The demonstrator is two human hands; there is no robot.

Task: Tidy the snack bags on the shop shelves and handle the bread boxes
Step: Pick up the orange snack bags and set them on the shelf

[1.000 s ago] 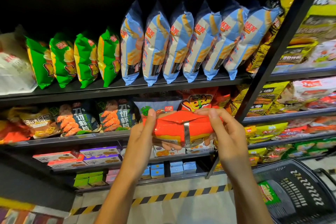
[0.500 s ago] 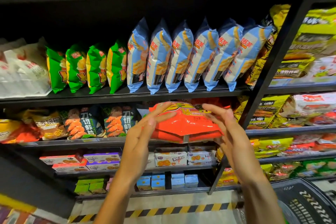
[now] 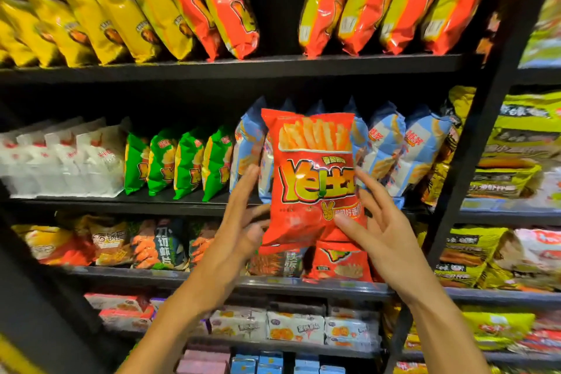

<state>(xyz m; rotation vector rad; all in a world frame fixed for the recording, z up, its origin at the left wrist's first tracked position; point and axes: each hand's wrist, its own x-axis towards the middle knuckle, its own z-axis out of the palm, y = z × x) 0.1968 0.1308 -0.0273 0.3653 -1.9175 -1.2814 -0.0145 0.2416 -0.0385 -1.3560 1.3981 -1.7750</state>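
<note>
both hands, left hand (image 3: 239, 234) and right hand (image 3: 379, 231), grip the red snack bag (image 3: 312, 179) upright from either side, in front of blue bags (image 3: 394, 149) on the shelf (image 3: 127, 203)

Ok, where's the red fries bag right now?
The red fries bag is centre of the head view, held upright between the left hand and right hand, in front of the blue bags on the middle shelf.

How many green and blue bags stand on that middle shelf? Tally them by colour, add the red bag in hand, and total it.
Green bags: 4
Blue bags: 6, several partly hidden behind the held one
Red bag, held up in front of the shelf: 1
Total: 11
</note>
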